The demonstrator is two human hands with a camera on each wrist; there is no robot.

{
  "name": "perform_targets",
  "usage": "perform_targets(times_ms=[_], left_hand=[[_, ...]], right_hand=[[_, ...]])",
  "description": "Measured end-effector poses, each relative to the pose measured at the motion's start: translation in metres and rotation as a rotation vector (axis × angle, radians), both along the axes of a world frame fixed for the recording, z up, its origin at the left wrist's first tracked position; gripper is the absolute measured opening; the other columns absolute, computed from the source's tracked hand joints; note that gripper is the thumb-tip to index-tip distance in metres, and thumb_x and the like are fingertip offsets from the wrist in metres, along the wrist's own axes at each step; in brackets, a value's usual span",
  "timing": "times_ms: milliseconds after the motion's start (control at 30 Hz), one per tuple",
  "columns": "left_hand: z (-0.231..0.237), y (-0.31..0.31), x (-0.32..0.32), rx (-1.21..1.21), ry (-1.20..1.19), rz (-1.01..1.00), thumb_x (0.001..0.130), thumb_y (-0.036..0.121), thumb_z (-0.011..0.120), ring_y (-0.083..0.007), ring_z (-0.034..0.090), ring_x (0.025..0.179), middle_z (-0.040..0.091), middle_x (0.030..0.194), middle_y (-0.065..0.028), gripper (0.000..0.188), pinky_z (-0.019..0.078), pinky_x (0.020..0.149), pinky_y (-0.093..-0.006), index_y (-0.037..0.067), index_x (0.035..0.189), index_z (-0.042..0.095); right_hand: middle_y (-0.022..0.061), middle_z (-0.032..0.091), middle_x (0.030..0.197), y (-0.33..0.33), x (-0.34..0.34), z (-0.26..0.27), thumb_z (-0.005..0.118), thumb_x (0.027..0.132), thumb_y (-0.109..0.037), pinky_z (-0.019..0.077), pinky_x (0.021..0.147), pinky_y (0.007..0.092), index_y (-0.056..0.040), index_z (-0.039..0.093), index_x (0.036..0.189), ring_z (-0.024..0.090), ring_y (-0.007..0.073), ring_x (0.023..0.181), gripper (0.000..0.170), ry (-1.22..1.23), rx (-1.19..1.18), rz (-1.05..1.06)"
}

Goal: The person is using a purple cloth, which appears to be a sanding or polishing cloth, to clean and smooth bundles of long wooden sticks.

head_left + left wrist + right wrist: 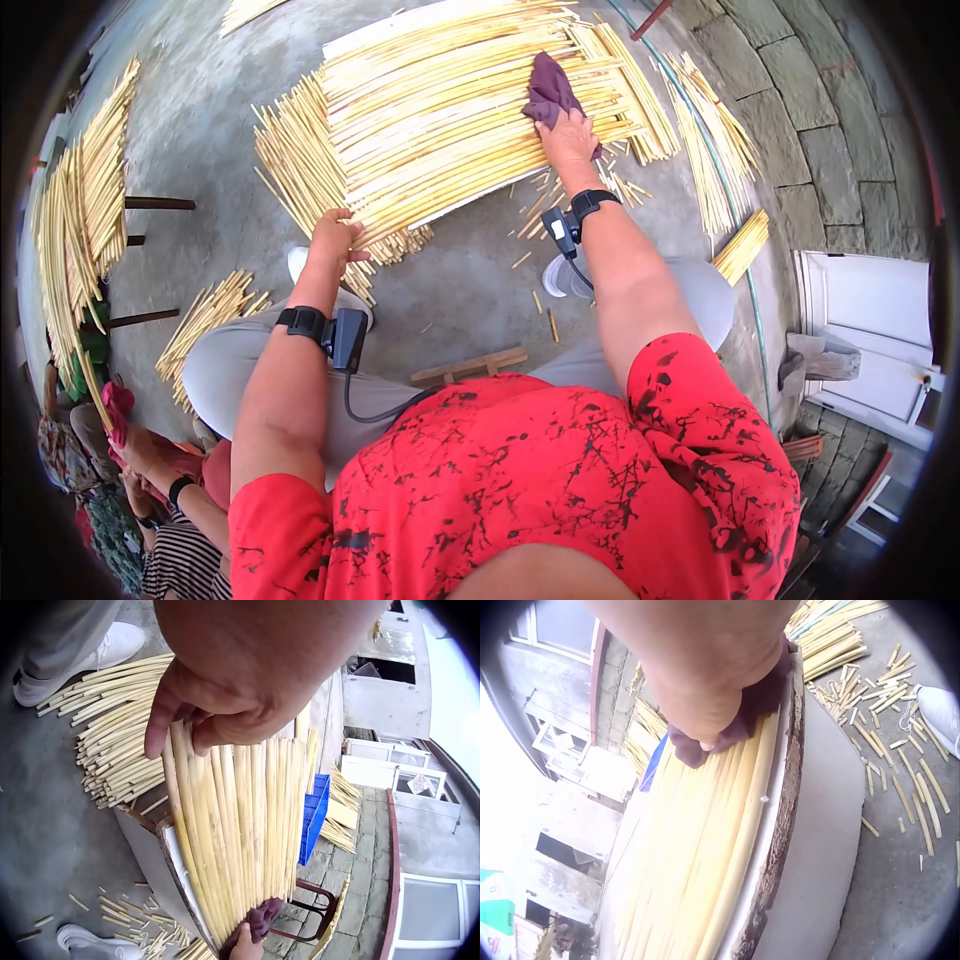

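Long pale yellow stalks (430,120) lie side by side across a white-topped board (774,817) with a rough brown edge. At their left end, my left hand (335,237) pinches the tips of the stalks nearest me, thumb over them and a finger at the outer side, as the left wrist view shows. Toward the other end, my right hand (568,137) grips a bunched purple cloth (550,85) and presses it down on the stalks. Part of the cloth is hidden beneath that hand.
Another stalk pile (300,140) lies left of the board. Short cut pieces (892,705) litter the concrete floor. More stalks (705,140) lie on the right beside a green hose (695,110). A blue crate (315,817) stands beyond. Another person's arm (160,465) is at lower left.
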State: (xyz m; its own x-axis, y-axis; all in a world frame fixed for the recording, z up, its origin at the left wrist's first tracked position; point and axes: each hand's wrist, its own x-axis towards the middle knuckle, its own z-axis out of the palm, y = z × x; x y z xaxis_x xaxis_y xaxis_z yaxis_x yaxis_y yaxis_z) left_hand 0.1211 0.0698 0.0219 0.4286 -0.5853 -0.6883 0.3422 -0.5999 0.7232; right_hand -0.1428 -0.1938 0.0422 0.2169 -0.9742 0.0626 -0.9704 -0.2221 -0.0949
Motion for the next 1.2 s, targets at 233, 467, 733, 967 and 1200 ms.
perform_targets(times_ms=[233, 467, 733, 967, 1200], left_hand=[[0.006, -0.005, -0.004, -0.03, -0.012, -0.034, 0.088, 0.013, 0.053, -0.0228, 0.059, 0.083, 0.054, 0.099, -0.0132, 0.04, 0.0572, 0.058, -0.0373, 0.0, 0.123, 0.039], [0.005, -0.005, -0.003, 0.031, -0.016, 0.004, 0.084, 0.006, 0.055, -0.0232, 0.059, 0.08, 0.054, 0.096, -0.0113, 0.033, 0.0571, 0.057, -0.0387, 0.006, 0.114, 0.043], [-0.002, -0.001, 0.001, -0.028, -0.001, 0.06, 0.081, -0.001, 0.053, -0.0246, 0.059, 0.081, 0.053, 0.102, -0.0134, 0.039, 0.0574, 0.058, -0.0377, 0.006, 0.118, 0.043], [0.016, -0.014, -0.012, 0.147, -0.893, -0.15, 0.074, 0.023, 0.067, -0.0419, 0.031, 0.125, 0.031, 0.136, -0.0236, 0.079, 0.0256, 0.098, -0.0622, 0.005, 0.138, 0.025], [0.044, -0.045, -0.043, -0.005, -1.301, -0.648, 0.076, 0.024, 0.066, -0.0397, 0.017, 0.134, 0.023, 0.143, -0.0231, 0.074, 0.0212, 0.103, -0.059, 0.009, 0.139, 0.029]], right_hand=[[0.0203, 0.035, 0.139, 0.055, 0.053, -0.015, 0.055, 0.079, -0.051, 0.02, 0.103, 0.0477, -0.0093, 0.046, 0.129, 0.029, 0.0331, 0.129, 0.066, -0.116, -0.014, 0.38], [0.0144, 0.04, 0.136, 0.111, 0.089, -0.018, 0.054, 0.083, -0.046, 0.0198, 0.106, 0.0462, -0.0106, 0.05, 0.125, 0.03, 0.0282, 0.13, 0.055, -0.221, 0.069, 0.881], [0.0158, 0.041, 0.135, -0.042, -0.012, 0.003, 0.052, 0.086, -0.042, 0.0207, 0.103, 0.0514, -0.0087, 0.045, 0.129, 0.028, 0.0308, 0.131, 0.056, -0.181, 0.075, -0.096], [0.0237, 0.039, 0.133, 0.036, 0.054, -0.024, 0.054, 0.084, -0.041, 0.0185, 0.105, 0.0531, -0.0039, 0.043, 0.128, 0.027, 0.0372, 0.13, 0.059, -0.146, -0.049, 0.211], [0.0196, 0.042, 0.133, 0.029, 0.038, -0.033, 0.059, 0.082, -0.038, 0.0193, 0.105, 0.0516, -0.0063, 0.044, 0.128, 0.03, 0.0331, 0.129, 0.058, -0.247, -0.07, 0.282]])
